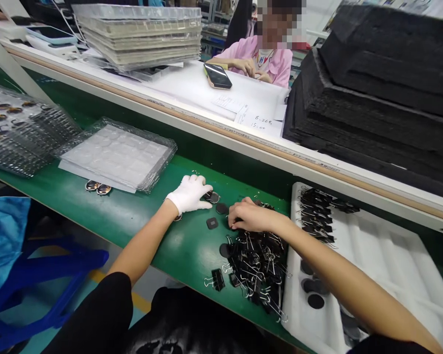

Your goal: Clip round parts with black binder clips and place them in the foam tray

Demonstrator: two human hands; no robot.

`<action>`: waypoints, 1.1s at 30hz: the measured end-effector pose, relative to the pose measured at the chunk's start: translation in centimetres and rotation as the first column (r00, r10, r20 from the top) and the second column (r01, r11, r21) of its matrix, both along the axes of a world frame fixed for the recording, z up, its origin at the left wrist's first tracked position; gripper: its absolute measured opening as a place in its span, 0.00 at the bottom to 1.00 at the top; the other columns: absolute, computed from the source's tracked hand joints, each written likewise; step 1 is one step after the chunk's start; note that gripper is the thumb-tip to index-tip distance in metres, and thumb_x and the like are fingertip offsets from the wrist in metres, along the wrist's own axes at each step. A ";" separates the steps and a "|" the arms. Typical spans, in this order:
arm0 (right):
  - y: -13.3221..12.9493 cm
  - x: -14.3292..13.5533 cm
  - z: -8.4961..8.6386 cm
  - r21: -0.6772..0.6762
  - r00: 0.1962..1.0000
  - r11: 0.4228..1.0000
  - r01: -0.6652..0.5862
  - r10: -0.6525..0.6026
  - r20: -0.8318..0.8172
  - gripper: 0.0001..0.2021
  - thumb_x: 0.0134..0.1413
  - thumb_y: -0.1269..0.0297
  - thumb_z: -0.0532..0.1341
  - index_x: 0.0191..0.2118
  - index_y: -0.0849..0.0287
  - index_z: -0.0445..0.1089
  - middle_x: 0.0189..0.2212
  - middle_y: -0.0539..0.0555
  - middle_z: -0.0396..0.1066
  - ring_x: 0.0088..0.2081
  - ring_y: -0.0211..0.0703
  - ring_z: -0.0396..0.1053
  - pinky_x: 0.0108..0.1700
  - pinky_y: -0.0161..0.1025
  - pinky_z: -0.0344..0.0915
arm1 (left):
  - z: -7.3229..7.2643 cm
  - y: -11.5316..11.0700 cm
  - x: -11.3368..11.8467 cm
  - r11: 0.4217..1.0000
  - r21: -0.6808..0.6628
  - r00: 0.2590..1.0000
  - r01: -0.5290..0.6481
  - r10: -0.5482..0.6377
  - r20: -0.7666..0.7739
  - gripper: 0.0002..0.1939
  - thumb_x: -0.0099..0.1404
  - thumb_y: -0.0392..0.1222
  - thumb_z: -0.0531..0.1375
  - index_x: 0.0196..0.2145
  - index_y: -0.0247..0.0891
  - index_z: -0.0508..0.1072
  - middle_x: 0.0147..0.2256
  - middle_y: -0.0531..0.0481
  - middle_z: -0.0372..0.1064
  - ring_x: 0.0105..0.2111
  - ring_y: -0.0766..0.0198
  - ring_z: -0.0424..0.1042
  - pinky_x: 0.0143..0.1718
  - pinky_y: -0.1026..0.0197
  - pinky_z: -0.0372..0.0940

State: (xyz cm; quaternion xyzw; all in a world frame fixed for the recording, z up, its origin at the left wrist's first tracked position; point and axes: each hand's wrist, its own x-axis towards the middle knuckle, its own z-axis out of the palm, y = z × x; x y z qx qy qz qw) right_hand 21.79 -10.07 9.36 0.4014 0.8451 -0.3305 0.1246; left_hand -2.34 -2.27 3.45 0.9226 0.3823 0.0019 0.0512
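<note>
My left hand (189, 194), in a white glove, is over the green bench with its thumb and fingers around a round dark piece with a shiny rim (214, 198). My bare right hand (249, 215) is curled at the upper edge of a heap of black binder clips (258, 260); whatever is in its fingertips is hidden. Between the hands lie a black disc (222, 209) and a small black square pad (211, 223). One binder clip (217, 280) lies apart from the heap, near the bench's front edge.
On the right, a white foam tray (376, 236) holds rows of binder clips (315, 211) and black discs (315, 301). Clear plastic trays (118, 152) and two round lenses (98, 187) lie left. Behind a raised ledge are black foam stacks (372, 83), a phone (217, 76) and a seated person.
</note>
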 end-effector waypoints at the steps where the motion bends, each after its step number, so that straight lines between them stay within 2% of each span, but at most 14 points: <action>1: 0.5 0.3 0.2 -0.046 0.995 0.999 0.028 -0.032 -0.090 0.06 0.60 0.68 0.64 0.33 0.56 0.79 0.37 0.54 0.79 0.43 0.49 0.73 0.54 0.51 0.59 | -0.2 -0.1 0.0 1.000 0.021 1.000 -0.023 0.023 0.011 0.36 0.62 0.68 0.64 0.61 0.45 0.72 0.57 0.36 0.65 0.55 0.40 0.64 0.54 0.43 0.57; 4: 2.5 1.3 0.3 -0.156 0.902 0.950 0.269 -0.306 -0.305 0.08 0.60 0.59 0.64 0.36 0.57 0.79 0.36 0.54 0.79 0.37 0.45 0.74 0.45 0.42 0.66 | -0.9 -0.3 0.4 0.996 0.053 0.997 -0.069 0.067 0.046 0.43 0.61 0.68 0.65 0.66 0.41 0.66 0.61 0.34 0.63 0.57 0.39 0.63 0.54 0.44 0.56; 5: 3.2 1.5 0.0 -0.174 0.826 0.889 0.423 -0.457 -0.329 0.08 0.59 0.59 0.64 0.36 0.58 0.78 0.34 0.54 0.79 0.36 0.44 0.74 0.42 0.40 0.67 | -1.1 -0.4 0.6 0.995 0.041 0.995 -0.089 0.087 0.043 0.42 0.63 0.66 0.64 0.66 0.40 0.65 0.61 0.34 0.64 0.57 0.39 0.63 0.54 0.45 0.56; 7: 4.9 1.5 -1.3 -0.158 0.622 0.690 0.706 -0.712 -0.327 0.05 0.57 0.64 0.63 0.33 0.58 0.76 0.32 0.54 0.79 0.35 0.43 0.75 0.40 0.38 0.68 | -1.3 -0.3 1.1 0.990 0.000 0.990 -0.140 0.140 0.017 0.34 0.68 0.62 0.60 0.62 0.38 0.69 0.55 0.35 0.69 0.54 0.41 0.66 0.51 0.46 0.57; 9: 6.4 1.1 -3.2 -0.123 0.472 0.525 0.842 -0.827 -0.306 0.04 0.55 0.69 0.62 0.30 0.59 0.74 0.33 0.57 0.80 0.36 0.43 0.76 0.40 0.37 0.69 | -1.4 -0.2 1.4 0.983 -0.031 0.983 -0.183 0.183 -0.004 0.25 0.72 0.55 0.56 0.57 0.37 0.73 0.50 0.36 0.71 0.52 0.42 0.67 0.50 0.46 0.57; 10: 7.1 0.8 -4.1 -0.108 0.446 0.492 0.864 -0.847 -0.290 0.05 0.54 0.70 0.61 0.29 0.59 0.73 0.33 0.58 0.80 0.36 0.44 0.76 0.40 0.37 0.70 | -1.3 -0.2 1.5 0.980 -0.039 0.980 -0.197 0.197 -0.006 0.23 0.72 0.52 0.55 0.57 0.37 0.73 0.50 0.36 0.72 0.51 0.43 0.68 0.50 0.46 0.57; 13: 8.4 0.1 -6.2 -0.095 0.437 0.465 0.880 -0.872 -0.223 0.09 0.55 0.70 0.59 0.25 0.59 0.71 0.32 0.59 0.80 0.33 0.44 0.77 0.38 0.38 0.70 | -1.2 -0.3 1.5 0.974 -0.062 0.976 -0.218 0.218 -0.002 0.28 0.71 0.51 0.56 0.63 0.35 0.68 0.54 0.35 0.70 0.53 0.42 0.68 0.49 0.47 0.58; 17: 9.0 -0.1 -6.2 -0.031 0.489 0.496 0.868 -0.863 -0.125 0.11 0.56 0.64 0.62 0.23 0.57 0.71 0.28 0.58 0.78 0.33 0.49 0.77 0.39 0.42 0.69 | -1.3 -0.9 2.5 0.943 -0.089 0.943 -0.322 0.327 0.054 0.42 0.66 0.68 0.58 0.64 0.31 0.65 0.55 0.31 0.70 0.52 0.40 0.68 0.48 0.47 0.59; 19: 9.4 -0.2 -5.5 0.042 0.507 0.505 0.862 -0.858 -0.089 0.10 0.53 0.58 0.67 0.26 0.58 0.73 0.30 0.61 0.77 0.38 0.56 0.77 0.43 0.46 0.69 | -1.4 -1.0 3.1 0.929 -0.062 0.928 -0.364 0.368 0.065 0.35 0.69 0.66 0.56 0.57 0.31 0.71 0.50 0.32 0.71 0.50 0.40 0.69 0.47 0.46 0.59; 21: 10.0 -0.6 -5.0 0.135 0.507 0.493 0.860 -0.856 -0.102 0.15 0.54 0.50 0.67 0.37 0.58 0.75 0.40 0.65 0.77 0.48 0.65 0.73 0.50 0.53 0.68 | -1.4 -1.0 3.4 0.939 -0.034 0.938 -0.342 0.343 0.049 0.25 0.72 0.58 0.56 0.50 0.32 0.74 0.47 0.33 0.72 0.49 0.41 0.70 0.46 0.47 0.58; 23: 10.7 -1.4 -5.1 0.222 0.510 0.472 0.853 -0.844 -0.166 0.22 0.63 0.43 0.58 0.50 0.56 0.72 0.53 0.66 0.71 0.59 0.66 0.66 0.58 0.59 0.63 | -1.5 -0.8 3.2 0.952 -0.023 0.951 -0.305 0.306 0.043 0.21 0.71 0.53 0.57 0.50 0.33 0.74 0.47 0.35 0.73 0.49 0.42 0.70 0.45 0.47 0.58; 25: 11.3 -2.5 -5.7 0.283 0.539 0.473 0.835 -0.806 -0.244 0.23 0.69 0.45 0.47 0.57 0.51 0.68 0.60 0.64 0.64 0.64 0.63 0.59 0.64 0.62 0.56 | -1.5 -0.6 2.7 0.959 -0.024 0.958 -0.281 0.282 0.054 0.21 0.71 0.50 0.59 0.55 0.34 0.72 0.49 0.36 0.73 0.50 0.43 0.69 0.46 0.48 0.57; 30: 12.3 -3.9 -8.5 0.280 0.608 0.543 0.792 -0.742 -0.282 0.24 0.71 0.48 0.41 0.56 0.51 0.67 0.58 0.63 0.62 0.62 0.63 0.57 0.64 0.68 0.53 | -1.6 0.0 1.8 0.972 -0.048 0.969 -0.231 0.234 0.076 0.21 0.71 0.55 0.60 0.54 0.40 0.73 0.49 0.41 0.74 0.50 0.45 0.69 0.45 0.49 0.56; 33: 12.4 -3.4 -9.5 0.261 0.604 0.547 0.795 -0.747 -0.276 0.26 0.71 0.47 0.37 0.57 0.50 0.65 0.59 0.63 0.60 0.63 0.62 0.56 0.63 0.67 0.53 | -1.7 0.4 1.7 0.974 -0.064 0.973 -0.218 0.222 0.065 0.19 0.71 0.53 0.61 0.53 0.40 0.73 0.48 0.41 0.74 0.49 0.46 0.69 0.45 0.49 0.55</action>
